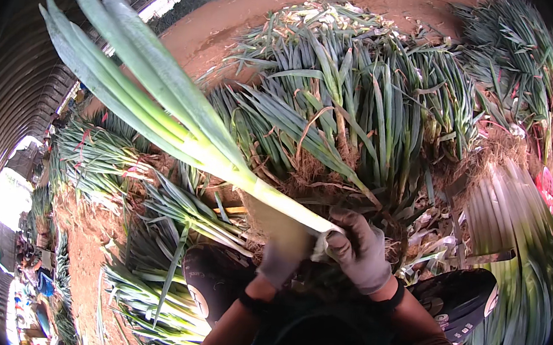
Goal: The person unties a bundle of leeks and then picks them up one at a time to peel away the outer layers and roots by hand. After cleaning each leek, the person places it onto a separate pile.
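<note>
A single large green onion (pixel 258 187) slants up to the left in front of me, its white stem low and its long green leaves spreading at the upper left. My right hand (pixel 362 252), in a pale, soiled glove, is closed around the stem's lower end, thumb and fingers pinching it. Just below the stem is my left hand (pixel 281 260), also gloved and smeared by motion. Its fingers cannot be made out, nor whether it touches the stem.
A big heap of untrimmed green onions (pixel 377 109) with brown roots lies ahead. On the right, a thick row of green onions (pixel 517 252) lies with white stems together. More bundles (pixel 156 294) rest at the left on bare earth (pixel 85 226). My knees (pixel 459 296) flank the hands.
</note>
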